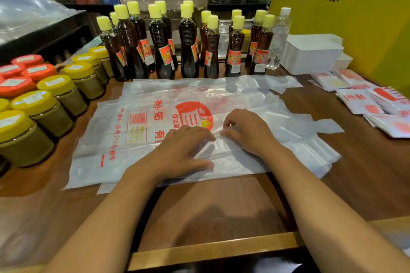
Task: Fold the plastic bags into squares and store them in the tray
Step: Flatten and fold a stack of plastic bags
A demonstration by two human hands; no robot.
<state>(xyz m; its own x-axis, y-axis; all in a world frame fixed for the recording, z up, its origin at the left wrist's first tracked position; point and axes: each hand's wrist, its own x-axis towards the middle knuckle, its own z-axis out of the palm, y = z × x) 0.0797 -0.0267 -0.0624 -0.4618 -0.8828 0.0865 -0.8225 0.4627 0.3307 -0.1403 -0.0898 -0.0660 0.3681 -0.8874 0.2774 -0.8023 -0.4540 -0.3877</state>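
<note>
A stack of flat clear plastic bags (142, 126) with red print lies spread across the middle of the wooden table. My left hand (184, 150) lies on the top bag with fingers stretched out, pressing it flat. My right hand (246, 131) sits just to its right, thumb and fingers curled and pinching a raised crease of the top bag. Several folded bag squares (363, 99) lie in a loose pile at the right. A white tray (312, 55) stands at the back right, against the yellow board.
A row of dark sauce bottles (186, 44) with yellow caps stands behind the bags. Jars with yellow lids (55, 95) and orange lids (15, 86) crowd the left side. A clear water bottle (279, 37) stands beside the tray. A raised wooden rim (213, 250) borders the near table edge.
</note>
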